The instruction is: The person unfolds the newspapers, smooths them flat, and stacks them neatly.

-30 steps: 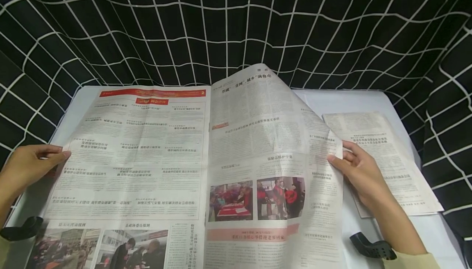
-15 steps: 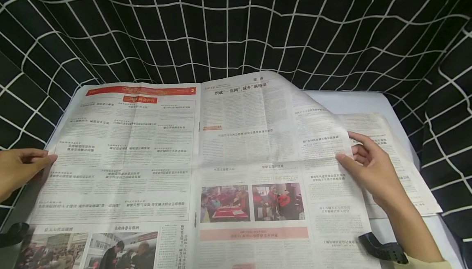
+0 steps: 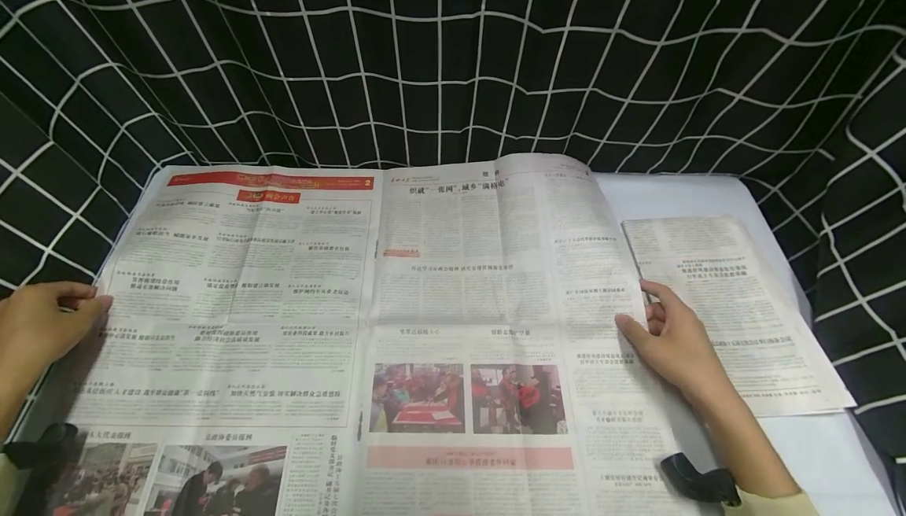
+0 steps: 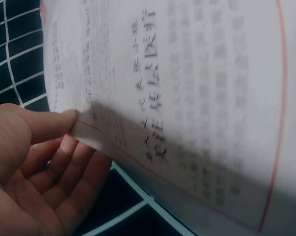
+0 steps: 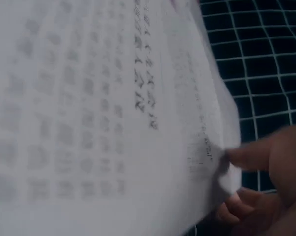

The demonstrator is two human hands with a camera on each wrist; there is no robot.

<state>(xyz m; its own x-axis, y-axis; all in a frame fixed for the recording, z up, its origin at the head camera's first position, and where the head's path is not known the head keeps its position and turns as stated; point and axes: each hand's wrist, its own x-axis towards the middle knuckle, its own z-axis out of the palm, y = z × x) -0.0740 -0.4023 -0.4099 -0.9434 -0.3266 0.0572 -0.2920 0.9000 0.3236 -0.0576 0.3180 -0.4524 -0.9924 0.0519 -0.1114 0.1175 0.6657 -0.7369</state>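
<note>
Newspaper (image 3: 368, 304) is lying spread across the white table (image 3: 814, 453), nearly flat, only its far right corner still lifting. Right of it, a folded paper (image 3: 736, 311) is resting. Left hand (image 3: 38, 327) and right hand (image 3: 672, 339) are each pinching a side edge.

Bright, even overhead light; sharp head view with bowed edges; blurred, shadowed wrist views.
</note>
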